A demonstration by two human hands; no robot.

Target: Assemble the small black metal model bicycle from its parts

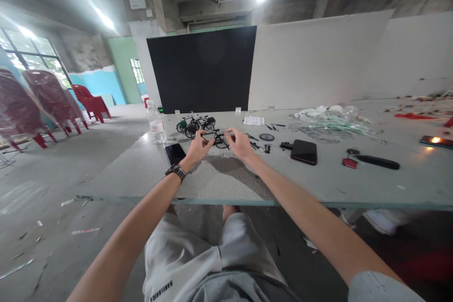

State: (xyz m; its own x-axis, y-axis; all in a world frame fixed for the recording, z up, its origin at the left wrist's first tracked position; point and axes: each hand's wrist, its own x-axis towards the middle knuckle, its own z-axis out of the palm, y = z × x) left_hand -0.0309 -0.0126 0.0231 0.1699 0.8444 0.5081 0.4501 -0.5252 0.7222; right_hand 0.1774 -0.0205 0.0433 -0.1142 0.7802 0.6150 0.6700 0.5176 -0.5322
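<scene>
Both my hands reach out over the grey table. My left hand, with a watch on its wrist, pinches one end of a small black model-bicycle part. My right hand pinches the other side of the same piece, fingers curled. Just behind them stand assembled model bicycles, one green and one black. Small loose black parts, a wheel among them, lie to the right of my right hand.
A dark phone lies left of my left hand and a water bottle stands behind it. A black case, a black tool, clear plastic bags and another phone lie to the right. Red chairs stand on the far left.
</scene>
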